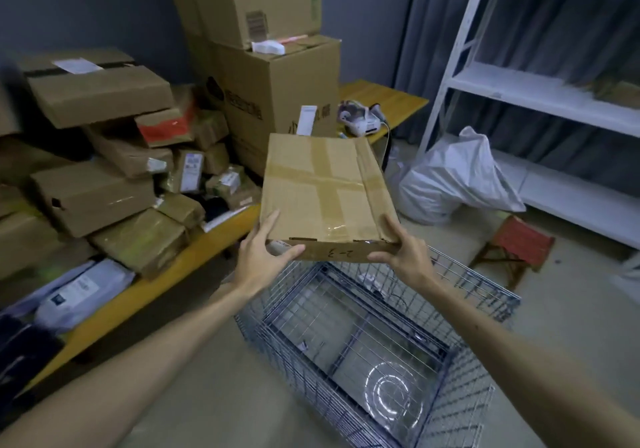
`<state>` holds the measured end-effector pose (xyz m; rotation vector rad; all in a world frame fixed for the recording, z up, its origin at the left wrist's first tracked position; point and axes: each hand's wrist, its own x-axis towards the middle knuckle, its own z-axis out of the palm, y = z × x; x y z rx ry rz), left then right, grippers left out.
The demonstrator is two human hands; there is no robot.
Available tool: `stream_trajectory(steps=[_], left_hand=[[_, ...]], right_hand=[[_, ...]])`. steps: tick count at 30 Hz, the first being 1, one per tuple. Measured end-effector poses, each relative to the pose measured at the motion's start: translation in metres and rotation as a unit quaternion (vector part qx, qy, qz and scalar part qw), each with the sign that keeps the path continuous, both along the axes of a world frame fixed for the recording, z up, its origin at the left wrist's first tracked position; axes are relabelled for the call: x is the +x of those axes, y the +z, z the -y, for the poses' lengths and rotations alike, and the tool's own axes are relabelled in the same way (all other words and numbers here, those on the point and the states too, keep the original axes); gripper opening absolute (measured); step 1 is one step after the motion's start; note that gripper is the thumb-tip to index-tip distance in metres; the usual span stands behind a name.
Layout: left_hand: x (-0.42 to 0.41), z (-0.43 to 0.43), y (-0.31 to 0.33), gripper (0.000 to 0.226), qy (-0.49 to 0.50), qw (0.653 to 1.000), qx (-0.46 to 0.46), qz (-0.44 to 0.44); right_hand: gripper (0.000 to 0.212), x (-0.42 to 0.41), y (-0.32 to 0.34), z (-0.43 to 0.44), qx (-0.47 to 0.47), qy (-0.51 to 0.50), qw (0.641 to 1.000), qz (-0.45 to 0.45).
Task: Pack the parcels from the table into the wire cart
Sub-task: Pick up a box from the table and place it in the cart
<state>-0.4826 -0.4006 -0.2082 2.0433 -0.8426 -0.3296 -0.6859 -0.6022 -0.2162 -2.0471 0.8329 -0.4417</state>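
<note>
1. Flat cardboard box [322, 188], near side face: handwritten dark marking, upside down to the camera, reads "2-3".
2. Large carton [277, 94], far end of the table [166, 274]: bold dark printed characters and a round logo on its side, not legible.
3. Small parcels [193, 163], mid-table, and grey mailer bag [74, 288], by the table's near edge: white shipping labels, print too blurred to read.

Yellow bench [145, 291], left of frame: cardboard parcels [93, 194] piled high, grey poly mailers [76, 291] lower left, label printer [360, 122] upper ctr.
</note>
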Motion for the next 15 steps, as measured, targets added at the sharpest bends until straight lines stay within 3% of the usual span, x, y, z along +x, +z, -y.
stream_trajectory(steps=[10,15], left_hand=[[-0.032,0.056,-0.093,0.091,-0.016,0.988,0.126,-0.088],[-0.012,0.095,-0.146,0.093,-0.043,0.975,0.159,-0.147]], right_hand=[[0.107,-0.035,-0.091,0.044,0.113,-0.003,0.986,-0.124],[0.096,-0.023,-0.123,0.074,0.174,-0.018,0.965,-0.195]])
